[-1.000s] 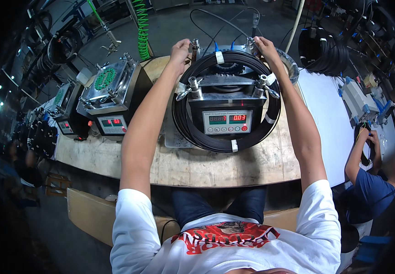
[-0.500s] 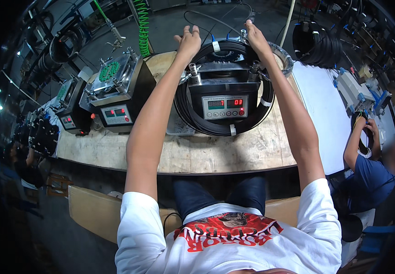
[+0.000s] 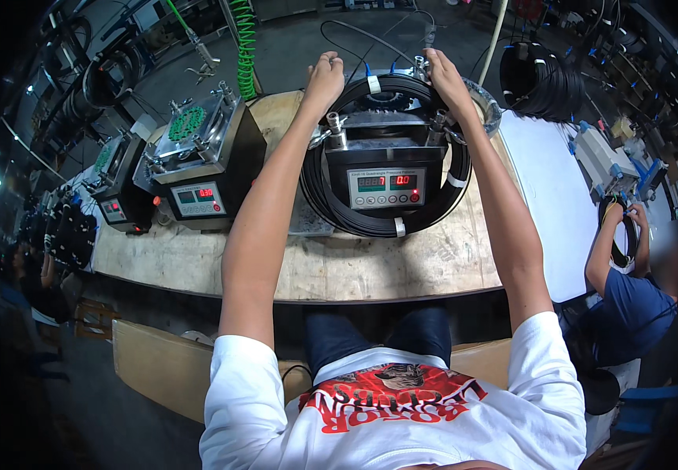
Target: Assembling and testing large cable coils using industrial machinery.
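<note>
A coil of black cable [image 3: 331, 205] with white bands rings a black machine with a digital panel [image 3: 387, 189], standing upright around it. My left hand [image 3: 325, 84] is beyond the coil's upper left, its fingers curled together; what they hold, if anything, is hidden. My right hand [image 3: 448, 82] is at the coil's upper right, fingers closed near a metal clamp post [image 3: 420, 67] and a thin dark cable end [image 3: 430, 35]; its grip is unclear. Blue-ended leads [image 3: 368, 69] rise from the coil's top. Metal posts [image 3: 337, 130] stand on the machine's near corners.
Two similar machines, one nearer [image 3: 202, 168] and one farther left [image 3: 124, 180], share the wooden table [image 3: 339, 270]. A green coiled hose [image 3: 243, 47] hangs behind. At right, a co-worker in a blue shirt [image 3: 636, 309] handles cable beside a white tabletop [image 3: 546, 204].
My left fingers have gone from spread to curled together. My right hand has shifted slightly downward in view. The displays on my machine and the one left of it have changed.
</note>
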The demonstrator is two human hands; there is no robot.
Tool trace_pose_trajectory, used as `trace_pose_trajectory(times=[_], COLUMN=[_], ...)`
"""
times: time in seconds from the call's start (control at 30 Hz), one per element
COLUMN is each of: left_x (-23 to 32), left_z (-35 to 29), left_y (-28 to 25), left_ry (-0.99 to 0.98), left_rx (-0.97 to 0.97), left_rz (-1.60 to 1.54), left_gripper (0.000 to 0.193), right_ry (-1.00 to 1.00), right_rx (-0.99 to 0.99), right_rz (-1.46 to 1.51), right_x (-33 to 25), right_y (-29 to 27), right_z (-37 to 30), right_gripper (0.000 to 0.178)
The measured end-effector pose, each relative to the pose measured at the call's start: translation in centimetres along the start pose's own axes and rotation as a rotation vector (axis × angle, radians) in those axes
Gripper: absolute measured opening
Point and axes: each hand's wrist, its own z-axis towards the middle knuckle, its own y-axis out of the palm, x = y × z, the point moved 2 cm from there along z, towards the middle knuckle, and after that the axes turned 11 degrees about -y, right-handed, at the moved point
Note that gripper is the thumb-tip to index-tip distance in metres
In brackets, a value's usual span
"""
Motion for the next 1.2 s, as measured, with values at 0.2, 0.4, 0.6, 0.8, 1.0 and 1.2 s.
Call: trace_pose_trajectory(times=[0.2, 0.4, 0.6, 0.8, 1.0, 1.2], left_x=[0.5, -0.3, -0.8, 0.1, 0.4, -1.2], left_z=[-0.4, -0.4, 0.2, -0.7, -1.0, 0.4], left_y=[-0.1, 0.0, 0.2, -0.3, -0.7, 0.1], left_ry=[0.056, 0.086, 0.079, 0.005, 0.001, 0.012], left_rx=[-0.058, -0.039, 0.016, -0.059, -0.079, -0.008], left_rz=[-0.124, -0.207, -0.180, -0.186, -0.166, -0.131], left_gripper=[0.040, 0.038, 0.040, 0.044, 0.048, 0.050], right_ry=[-0.133, -0.162, -0.113, -0.050, 0.064, 0.089], right_rx=[0.031, 0.015, -0.033, -0.041, -0.094, -0.138], right_rz=[-0.018, 0.026, 0.084, 0.155, 0.142, 0.148], right_x=[1.6, 1.2, 0.3, -0.5, -2.2, -2.6], right_y=[0.1, 0.2, 0.3, -0.1, -0.4, -0.2], right_z=[0.6, 0.3, 0.1, -0.5, -1.1, -1.4], right_gripper=[0.053, 0.054, 0.055, 0.053, 0.057, 0.059])
